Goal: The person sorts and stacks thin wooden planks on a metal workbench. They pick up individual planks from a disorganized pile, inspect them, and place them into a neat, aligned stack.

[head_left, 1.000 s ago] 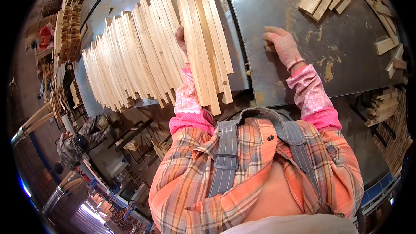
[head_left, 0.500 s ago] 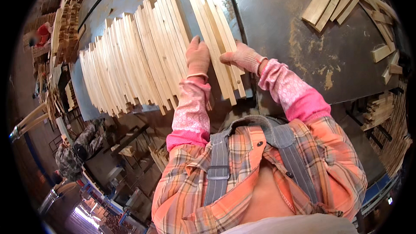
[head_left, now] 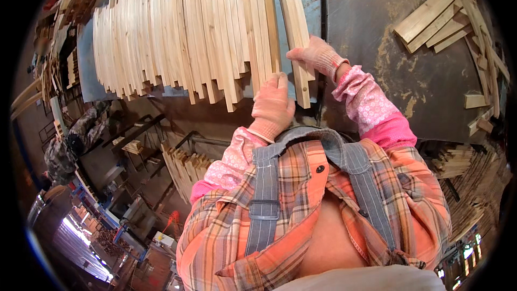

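As the right hand (head_left: 320,57) clamps wooden strips (head_left: 293,13) at the near right corner of the counter (head_left: 314,5), the left hand (head_left: 273,102), fingers outstretched, meets strip ends of the packed row (head_left: 186,27).

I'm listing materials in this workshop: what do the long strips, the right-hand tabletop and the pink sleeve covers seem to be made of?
Long strips: wood, seemingly unpainted; pale, with grain lines.
Right-hand tabletop: probably sheet metal, worn; dark grey with a dull sheen and tan patches.
Pink sleeve covers: fabric, printed with white flowers; soft creases show. Fibre can't be told.
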Action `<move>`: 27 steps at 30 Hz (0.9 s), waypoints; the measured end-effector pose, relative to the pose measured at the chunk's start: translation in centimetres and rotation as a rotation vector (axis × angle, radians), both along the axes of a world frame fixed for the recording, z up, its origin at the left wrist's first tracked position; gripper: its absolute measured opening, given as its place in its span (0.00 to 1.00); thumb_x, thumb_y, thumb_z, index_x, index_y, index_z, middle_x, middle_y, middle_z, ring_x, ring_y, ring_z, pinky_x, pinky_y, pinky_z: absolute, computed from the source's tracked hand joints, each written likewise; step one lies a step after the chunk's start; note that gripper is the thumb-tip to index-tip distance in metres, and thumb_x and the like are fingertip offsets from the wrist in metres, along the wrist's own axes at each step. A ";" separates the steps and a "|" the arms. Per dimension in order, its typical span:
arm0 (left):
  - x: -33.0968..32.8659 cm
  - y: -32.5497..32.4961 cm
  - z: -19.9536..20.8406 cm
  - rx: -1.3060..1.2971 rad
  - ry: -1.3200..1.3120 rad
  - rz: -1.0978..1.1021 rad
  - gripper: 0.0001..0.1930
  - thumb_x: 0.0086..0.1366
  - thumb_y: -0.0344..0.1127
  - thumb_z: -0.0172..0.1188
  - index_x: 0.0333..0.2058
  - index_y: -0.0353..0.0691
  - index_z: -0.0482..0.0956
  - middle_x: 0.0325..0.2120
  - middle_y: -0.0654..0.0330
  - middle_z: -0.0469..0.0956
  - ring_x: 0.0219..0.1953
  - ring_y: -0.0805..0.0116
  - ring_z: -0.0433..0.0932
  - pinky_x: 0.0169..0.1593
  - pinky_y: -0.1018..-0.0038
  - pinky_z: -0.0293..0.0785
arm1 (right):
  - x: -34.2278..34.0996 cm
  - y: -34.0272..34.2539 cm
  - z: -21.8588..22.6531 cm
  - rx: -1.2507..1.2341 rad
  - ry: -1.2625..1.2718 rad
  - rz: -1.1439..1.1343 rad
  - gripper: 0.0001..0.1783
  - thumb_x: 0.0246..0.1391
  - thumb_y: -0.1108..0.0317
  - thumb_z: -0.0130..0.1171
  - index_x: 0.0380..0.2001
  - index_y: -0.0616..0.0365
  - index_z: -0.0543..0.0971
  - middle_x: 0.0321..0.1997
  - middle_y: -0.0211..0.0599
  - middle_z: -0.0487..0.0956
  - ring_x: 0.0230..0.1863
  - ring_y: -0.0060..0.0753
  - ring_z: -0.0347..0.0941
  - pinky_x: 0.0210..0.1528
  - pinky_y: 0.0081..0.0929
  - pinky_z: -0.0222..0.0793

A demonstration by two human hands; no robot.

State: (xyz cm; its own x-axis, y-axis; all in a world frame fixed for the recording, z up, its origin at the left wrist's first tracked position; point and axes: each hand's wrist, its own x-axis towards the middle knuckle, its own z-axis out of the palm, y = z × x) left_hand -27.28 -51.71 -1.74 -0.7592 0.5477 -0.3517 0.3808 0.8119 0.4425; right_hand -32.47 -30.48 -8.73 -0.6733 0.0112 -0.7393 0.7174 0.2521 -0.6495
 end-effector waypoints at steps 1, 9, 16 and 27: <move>0.5 0.5 -0.1 -0.044 0.007 0.002 0.33 0.61 0.38 0.64 0.64 0.34 0.69 0.61 0.48 0.70 0.57 0.43 0.74 0.58 0.54 0.74 | 0.2 -0.1 -0.3 -0.059 -0.004 -0.041 0.32 0.46 0.47 0.70 0.47 0.63 0.84 0.41 0.48 0.86 0.45 0.47 0.84 0.50 0.37 0.79; 0.7 2.0 0.9 -0.129 -0.108 0.028 0.33 0.61 0.36 0.62 0.65 0.34 0.67 0.57 0.45 0.71 0.54 0.43 0.77 0.54 0.51 0.77 | 1.1 0.2 4.9 0.383 -0.116 0.118 0.37 0.46 0.45 0.72 0.54 0.60 0.81 0.50 0.51 0.85 0.54 0.50 0.82 0.58 0.40 0.76; -2.9 7.8 -0.6 -0.163 -0.036 0.272 0.42 0.62 0.38 0.65 0.71 0.37 0.55 0.55 0.43 0.71 0.53 0.39 0.78 0.53 0.51 0.78 | 2.4 2.1 3.8 0.356 -0.092 0.013 0.35 0.47 0.48 0.70 0.55 0.58 0.81 0.52 0.53 0.84 0.55 0.52 0.81 0.59 0.42 0.76; -11.3 11.4 -10.3 -0.051 0.217 0.582 0.15 0.63 0.39 0.60 0.45 0.37 0.81 0.44 0.42 0.80 0.46 0.43 0.83 0.48 0.52 0.80 | 2.5 3.4 1.6 0.320 0.176 0.133 0.17 0.49 0.55 0.66 0.35 0.57 0.86 0.30 0.42 0.86 0.31 0.39 0.85 0.35 0.35 0.79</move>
